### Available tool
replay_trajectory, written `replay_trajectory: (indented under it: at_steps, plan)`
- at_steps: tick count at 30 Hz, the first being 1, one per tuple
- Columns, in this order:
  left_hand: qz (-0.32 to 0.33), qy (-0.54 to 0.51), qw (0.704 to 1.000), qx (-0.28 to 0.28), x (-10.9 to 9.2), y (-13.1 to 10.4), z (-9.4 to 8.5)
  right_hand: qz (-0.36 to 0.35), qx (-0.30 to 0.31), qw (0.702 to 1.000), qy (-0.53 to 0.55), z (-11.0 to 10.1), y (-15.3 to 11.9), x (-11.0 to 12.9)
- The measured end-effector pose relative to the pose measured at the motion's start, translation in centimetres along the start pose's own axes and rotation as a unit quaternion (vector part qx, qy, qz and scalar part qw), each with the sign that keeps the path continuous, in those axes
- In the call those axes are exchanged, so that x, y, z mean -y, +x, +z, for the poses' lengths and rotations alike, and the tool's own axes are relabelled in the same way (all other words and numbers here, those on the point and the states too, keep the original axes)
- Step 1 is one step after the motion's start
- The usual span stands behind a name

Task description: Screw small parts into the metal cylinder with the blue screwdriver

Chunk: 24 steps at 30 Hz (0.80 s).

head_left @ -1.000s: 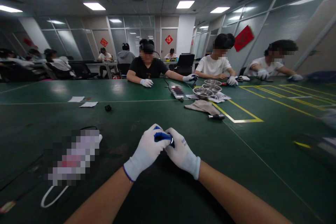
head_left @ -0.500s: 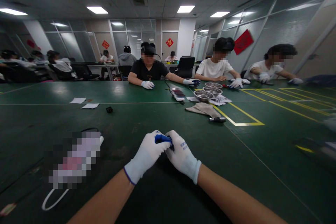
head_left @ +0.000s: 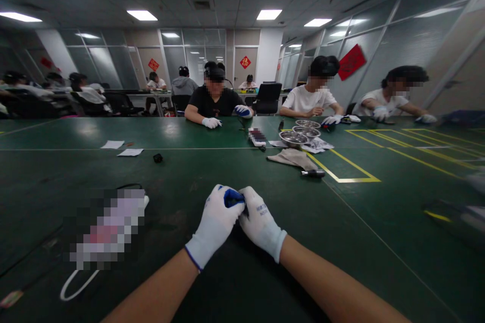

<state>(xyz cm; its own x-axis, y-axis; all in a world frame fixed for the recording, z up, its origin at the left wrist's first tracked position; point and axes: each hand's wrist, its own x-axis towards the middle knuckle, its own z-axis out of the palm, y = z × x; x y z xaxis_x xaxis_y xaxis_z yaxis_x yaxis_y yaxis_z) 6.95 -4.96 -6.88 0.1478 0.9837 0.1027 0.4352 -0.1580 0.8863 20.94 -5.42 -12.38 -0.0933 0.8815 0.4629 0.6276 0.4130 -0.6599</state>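
Note:
Both my hands wear white work gloves with blue palms and meet in front of me above the green table [head_left: 182, 166]. My left hand [head_left: 220, 214] is closed, its thumb and fingers curled into a ring against the other hand. My right hand [head_left: 259, 219] is closed too, fingertips touching the left ones. Whatever lies between the fingers is hidden by the gloves. Left of my hands rests a pixelated phone-like object [head_left: 109, 229] with a white strap loop [head_left: 78, 290].
Ahead to the right stand several metal bowls [head_left: 293, 138], a grey cloth [head_left: 291, 158] and a dark cylinder [head_left: 312, 173]. A small black object [head_left: 157, 158] and white papers [head_left: 131, 152] lie ahead left. Across the table sit gloved co-workers [head_left: 214, 96].
My left wrist has turned slightly and its fingers curl more openly into a ring; both hands stay together. Across the table, a co-worker in black has drawn one gloved hand back from the bowls.

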Motion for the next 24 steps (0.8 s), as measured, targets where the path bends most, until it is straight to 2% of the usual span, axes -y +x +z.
replay_trajectory:
  at_steps: [3, 7, 10, 12, 14, 18, 20, 24]
  plan:
    - [0.000, 0.003, 1.000, -0.011, 0.0, 0.0, 0.1, -0.006, -0.012, 1.000, 0.003, -0.1, 0.1, 0.0]
    - [0.025, -0.054, 0.998, -0.007, 0.9, 0.5, 0.1, -0.012, -0.028, 0.999, 0.032, -0.2, 0.3, 0.2]
    - [0.080, -0.054, 0.994, -0.047, 2.3, 1.2, 0.1, 0.022, -0.077, 0.994, 0.071, -0.2, 0.6, 0.1]
    - [0.110, -0.011, 0.992, -0.064, 3.2, 1.7, 0.0, 0.054, -0.124, 0.987, 0.082, -0.2, 0.8, -0.3]
    - [0.129, 0.058, 0.989, -0.045, 4.0, 2.1, -0.1, 0.082, -0.166, 0.979, 0.085, -0.2, 1.1, -0.8]
    - [0.129, 0.212, 0.968, 0.048, 4.5, 2.6, 0.0, 0.133, -0.217, 0.961, 0.108, -0.8, 1.6, -1.7]
    - [0.142, 0.263, 0.952, 0.072, 4.4, 2.7, 0.1, 0.145, -0.226, 0.957, 0.113, -1.1, 1.7, -1.9]
    - [0.183, 0.298, 0.933, 0.086, 3.9, 2.9, 0.6, 0.145, -0.222, 0.957, 0.120, -1.1, 1.7, -2.0]
